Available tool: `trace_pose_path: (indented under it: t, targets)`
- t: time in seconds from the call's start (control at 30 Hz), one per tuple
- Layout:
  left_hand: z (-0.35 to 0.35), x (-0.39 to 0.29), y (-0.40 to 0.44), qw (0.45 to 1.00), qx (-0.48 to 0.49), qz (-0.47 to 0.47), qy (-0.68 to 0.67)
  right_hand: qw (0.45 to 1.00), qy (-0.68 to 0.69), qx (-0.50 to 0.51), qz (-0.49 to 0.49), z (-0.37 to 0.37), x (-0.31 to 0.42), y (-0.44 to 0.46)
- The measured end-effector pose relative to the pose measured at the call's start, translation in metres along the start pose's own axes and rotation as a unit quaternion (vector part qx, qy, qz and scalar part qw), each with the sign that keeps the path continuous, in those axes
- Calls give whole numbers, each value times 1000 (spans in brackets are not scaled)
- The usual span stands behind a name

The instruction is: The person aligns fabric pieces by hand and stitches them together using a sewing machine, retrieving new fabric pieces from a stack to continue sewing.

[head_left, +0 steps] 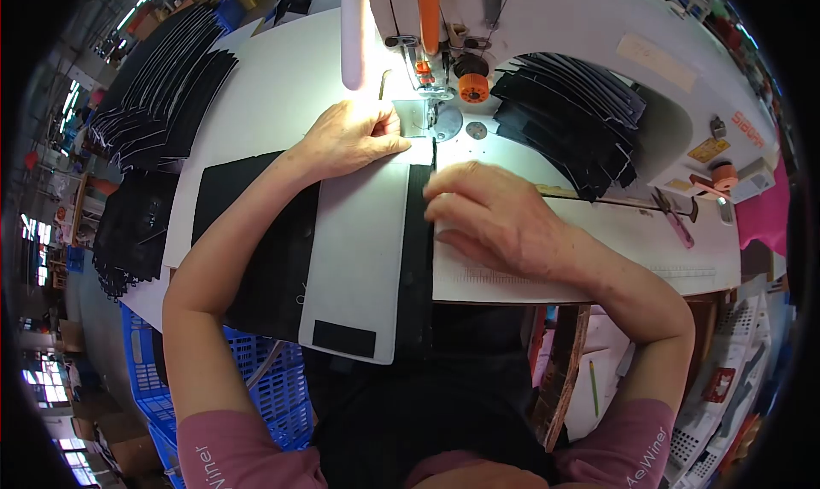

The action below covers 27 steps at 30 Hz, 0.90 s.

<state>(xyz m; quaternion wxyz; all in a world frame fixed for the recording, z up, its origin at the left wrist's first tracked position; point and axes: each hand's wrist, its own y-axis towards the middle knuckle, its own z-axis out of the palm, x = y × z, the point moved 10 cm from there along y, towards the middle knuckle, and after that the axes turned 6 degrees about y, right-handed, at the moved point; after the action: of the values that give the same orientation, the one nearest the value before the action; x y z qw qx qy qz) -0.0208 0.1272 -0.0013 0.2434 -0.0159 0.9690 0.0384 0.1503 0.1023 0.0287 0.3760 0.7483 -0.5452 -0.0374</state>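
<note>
A long pale grey strip with a small black patch at its near end lies on a black fabric panel. The panel hangs over the table's front edge. My left hand is at the strip's far end, thumb and fingers closed on it just in front of the lit presser foot of a sewing machine. My right hand is curled beside the panel's right edge, fingertips close together at the black border. Whether they grip anything is hidden.
Stacked black pieces stand at the left, with more black pieces below. Another black stack sits under the machine arm. Pink-handled snips lie at the right. A blue crate stands below the table.
</note>
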Motion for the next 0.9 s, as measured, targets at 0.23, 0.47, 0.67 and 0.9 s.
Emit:
trace_pose_path:
  t: [0.23, 0.47, 0.67, 0.9]
  targets:
    - [0, -4, 2, 999, -15, 35, 8, 990, -104, 91, -4, 14, -15, 4]
    - [-6, -53, -25, 934, -180, 212, 223, 990, -27, 130, 38, 19, -30, -1]
    - [-8, -80, -48, 877, -232, 306, 290, 992, -20, 124, 32, 12, -24, 2]
    - [-8, -77, -45, 884, -225, 300, 279, 991, -21, 131, 31, 14, -24, 1]
